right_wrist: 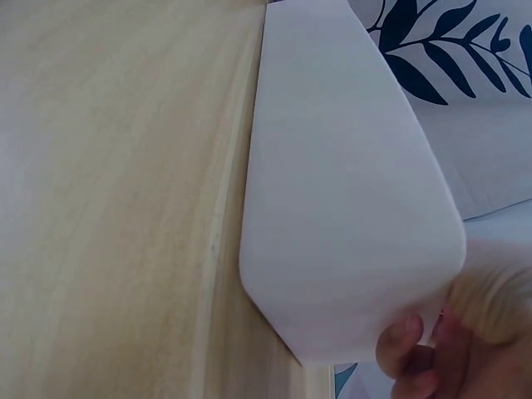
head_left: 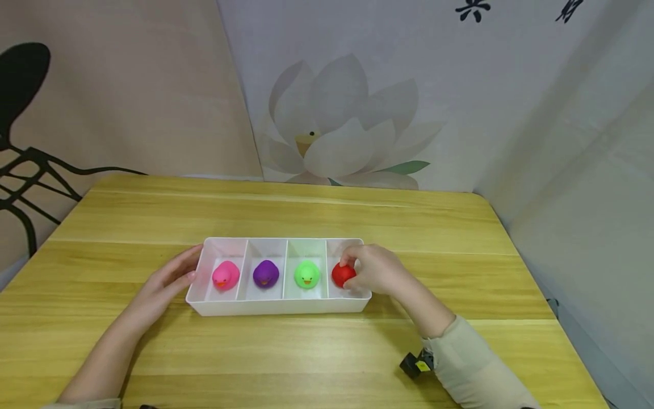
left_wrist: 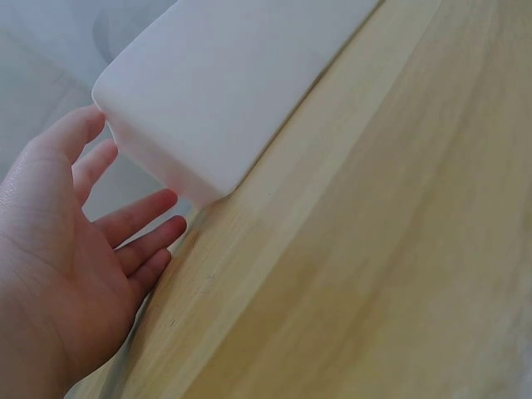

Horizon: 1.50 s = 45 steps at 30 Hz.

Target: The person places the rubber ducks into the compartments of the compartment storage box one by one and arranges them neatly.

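A white four-part tray (head_left: pixel 281 307) stands on the wooden table. From left to right its compartments hold a pink rubber duck (head_left: pixel 226 275), a purple rubber duck (head_left: pixel 266 274), a green rubber duck (head_left: pixel 307 275) and a red rubber duck (head_left: pixel 343 275). My right hand (head_left: pixel 377 269) reaches over the tray's right end and pinches the red duck, whose face is hidden. At the left end, my left hand (head_left: pixel 167 279) touches the tray wall with its fingers loosely extended. In the left wrist view, the left hand's fingers (left_wrist: pixel 137 216) are spread beside the tray corner.
The wooden table (head_left: pixel 327 358) extends around the tray on every side. Behind it hangs a pale cloth (head_left: pixel 357 34) with a printed lotus and dark plant shapes. A small black device (head_left: pixel 416 363) sits at the right sleeve (head_left: pixel 475 363).
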{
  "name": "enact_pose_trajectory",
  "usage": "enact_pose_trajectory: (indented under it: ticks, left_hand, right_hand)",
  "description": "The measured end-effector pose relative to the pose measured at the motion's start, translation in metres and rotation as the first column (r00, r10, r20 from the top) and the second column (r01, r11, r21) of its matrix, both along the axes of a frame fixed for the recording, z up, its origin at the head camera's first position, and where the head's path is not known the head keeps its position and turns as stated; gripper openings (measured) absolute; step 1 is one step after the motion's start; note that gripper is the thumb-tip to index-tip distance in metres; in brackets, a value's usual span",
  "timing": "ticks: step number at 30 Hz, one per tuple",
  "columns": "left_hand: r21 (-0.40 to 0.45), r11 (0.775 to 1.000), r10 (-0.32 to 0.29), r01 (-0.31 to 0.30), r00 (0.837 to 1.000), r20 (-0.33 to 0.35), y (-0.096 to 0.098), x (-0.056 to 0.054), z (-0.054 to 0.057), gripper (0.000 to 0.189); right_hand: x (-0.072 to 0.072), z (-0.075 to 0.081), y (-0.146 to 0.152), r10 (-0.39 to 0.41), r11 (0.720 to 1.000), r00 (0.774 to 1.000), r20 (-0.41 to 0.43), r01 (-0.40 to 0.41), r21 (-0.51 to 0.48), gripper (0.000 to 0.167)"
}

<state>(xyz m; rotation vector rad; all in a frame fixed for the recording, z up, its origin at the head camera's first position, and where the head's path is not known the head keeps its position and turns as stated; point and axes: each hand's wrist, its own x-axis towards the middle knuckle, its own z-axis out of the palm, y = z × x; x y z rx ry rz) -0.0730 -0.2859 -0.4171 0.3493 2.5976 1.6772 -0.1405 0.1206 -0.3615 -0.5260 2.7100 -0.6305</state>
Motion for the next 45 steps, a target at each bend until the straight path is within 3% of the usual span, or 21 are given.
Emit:
enact_pose_trajectory:
  ticks: [14,24,31,37,45]
  left_hand:
    - [0.005,1.000,-0.006,0.006,1.000,-0.006,0.002,-0.002,-0.001,0.050]
    - [0.001,1.000,0.000,0.000,1.000,0.010,0.002,0.000,-0.001,0.050]
    - [-0.004,1.000,0.019,-0.019,0.999,0.036,0.002,0.002,-0.001,0.050]
    - [-0.022,1.000,0.011,-0.010,0.999,0.032,0.002,0.002,-0.001,0.051]
    - [-0.005,1.000,-0.003,0.004,1.000,0.003,0.001,0.000,0.000,0.051]
  right_hand:
    - [0.007,0.005,0.006,0.025,0.999,0.995,-0.102,-0.023,0.028,0.036]
    - [0.017,0.004,0.016,-0.033,0.989,0.986,-0.166,0.009,-0.145,0.025]
    - [0.025,-0.002,0.026,-0.079,0.959,0.978,-0.191,0.022,-0.282,0.023]
    - [0.031,-0.006,0.035,-0.086,0.920,0.969,-0.230,-0.012,-0.392,0.020]
    - [0.035,-0.007,0.049,-0.134,0.887,0.943,-0.304,-0.023,-0.461,0.018]
